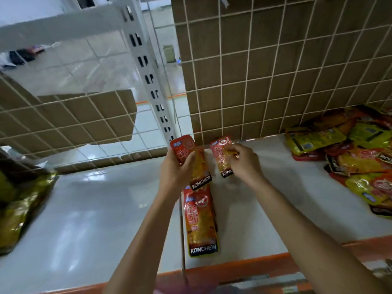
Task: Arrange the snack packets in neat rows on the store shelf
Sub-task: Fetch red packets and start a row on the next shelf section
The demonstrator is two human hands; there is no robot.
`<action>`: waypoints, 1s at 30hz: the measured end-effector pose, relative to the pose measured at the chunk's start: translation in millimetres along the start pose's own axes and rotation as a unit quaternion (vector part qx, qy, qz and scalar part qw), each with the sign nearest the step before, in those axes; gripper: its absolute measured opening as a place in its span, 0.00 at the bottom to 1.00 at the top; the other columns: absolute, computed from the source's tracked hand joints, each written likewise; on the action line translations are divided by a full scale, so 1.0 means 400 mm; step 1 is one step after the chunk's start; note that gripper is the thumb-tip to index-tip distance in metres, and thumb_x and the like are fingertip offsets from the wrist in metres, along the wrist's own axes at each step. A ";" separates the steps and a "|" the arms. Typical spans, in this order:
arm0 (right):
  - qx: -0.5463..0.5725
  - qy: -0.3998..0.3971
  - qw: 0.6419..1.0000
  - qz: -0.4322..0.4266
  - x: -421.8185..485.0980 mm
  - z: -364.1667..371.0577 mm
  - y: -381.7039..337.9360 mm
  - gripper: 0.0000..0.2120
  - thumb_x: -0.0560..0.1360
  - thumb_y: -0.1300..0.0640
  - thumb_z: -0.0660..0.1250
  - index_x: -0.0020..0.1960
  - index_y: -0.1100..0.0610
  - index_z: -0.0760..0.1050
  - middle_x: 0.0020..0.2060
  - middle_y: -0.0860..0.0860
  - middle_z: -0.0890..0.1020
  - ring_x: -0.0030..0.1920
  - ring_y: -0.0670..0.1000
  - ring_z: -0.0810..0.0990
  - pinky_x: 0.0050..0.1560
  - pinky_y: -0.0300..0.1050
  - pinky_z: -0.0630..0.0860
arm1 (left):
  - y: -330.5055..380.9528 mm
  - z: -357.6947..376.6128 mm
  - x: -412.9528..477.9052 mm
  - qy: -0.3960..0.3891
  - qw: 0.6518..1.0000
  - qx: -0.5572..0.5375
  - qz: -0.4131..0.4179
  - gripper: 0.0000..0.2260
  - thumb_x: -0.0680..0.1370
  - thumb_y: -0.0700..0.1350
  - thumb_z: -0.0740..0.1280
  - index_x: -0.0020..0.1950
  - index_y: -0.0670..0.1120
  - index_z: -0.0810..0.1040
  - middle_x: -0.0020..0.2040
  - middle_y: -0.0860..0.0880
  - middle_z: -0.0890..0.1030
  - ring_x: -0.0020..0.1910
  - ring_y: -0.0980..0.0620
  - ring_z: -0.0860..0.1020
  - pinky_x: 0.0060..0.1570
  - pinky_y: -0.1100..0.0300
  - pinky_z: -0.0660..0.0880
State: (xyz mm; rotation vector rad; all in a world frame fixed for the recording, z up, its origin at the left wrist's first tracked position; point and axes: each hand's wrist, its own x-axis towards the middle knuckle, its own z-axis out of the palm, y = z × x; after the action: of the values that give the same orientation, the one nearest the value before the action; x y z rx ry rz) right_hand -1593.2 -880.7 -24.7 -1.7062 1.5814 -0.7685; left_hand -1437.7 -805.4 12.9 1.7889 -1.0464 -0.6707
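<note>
The left hand (177, 169) has its fingers curled round a red packet (183, 147); the right hand (246, 164) pinches a second packet (219, 154) at the shelf (95, 209) back.

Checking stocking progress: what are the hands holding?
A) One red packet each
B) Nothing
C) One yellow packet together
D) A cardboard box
A: the left hand grips a red packet and the right hand pinches a second red packet beside it.
</note>
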 end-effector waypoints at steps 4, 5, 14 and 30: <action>-0.035 -0.011 0.999 -0.005 0.008 0.063 -0.025 0.14 0.77 0.59 0.64 0.62 0.55 0.76 0.60 0.54 0.79 0.59 0.55 0.77 0.55 0.42 0.71 | -0.023 -0.040 -0.006 -0.006 1.000 -0.005 -0.002 0.09 0.78 0.52 0.65 0.54 0.49 0.73 0.48 0.49 0.81 0.47 0.50 0.81 0.49 0.46 0.80; -0.048 -0.009 0.999 -0.003 0.009 0.072 -0.028 0.15 0.77 0.58 0.64 0.63 0.56 0.76 0.60 0.54 0.79 0.60 0.56 0.77 0.55 0.42 0.71 | -0.027 -0.045 -0.008 -0.006 1.000 -0.012 -0.002 0.07 0.78 0.52 0.64 0.53 0.50 0.73 0.47 0.50 0.81 0.47 0.50 0.81 0.49 0.46 0.80; -0.213 -0.006 0.977 -0.008 0.013 0.084 -0.020 0.17 0.75 0.48 0.67 0.64 0.46 0.75 0.60 0.56 0.74 0.62 0.59 0.70 0.57 0.49 0.71 | -0.054 -0.043 -0.014 -0.022 0.998 -0.057 -0.020 0.09 0.81 0.54 0.58 0.53 0.51 0.74 0.51 0.48 0.82 0.50 0.49 0.81 0.51 0.45 0.79; 0.124 -0.002 0.992 0.028 -0.042 0.043 -0.087 0.15 0.79 0.53 0.60 0.66 0.53 0.69 0.55 0.50 0.78 0.56 0.52 0.79 0.54 0.49 0.77 | -0.040 0.033 0.005 0.015 0.981 0.147 0.126 0.14 0.82 0.49 0.56 0.54 0.43 0.77 0.50 0.46 0.80 0.48 0.48 0.77 0.46 0.55 0.73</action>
State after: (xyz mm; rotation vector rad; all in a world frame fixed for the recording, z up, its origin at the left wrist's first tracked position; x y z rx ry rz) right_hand -1560.2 -861.5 -6.5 -1.4765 1.4574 -0.8928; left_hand -1441.4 -809.6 -7.4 1.8639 -1.3808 -0.3455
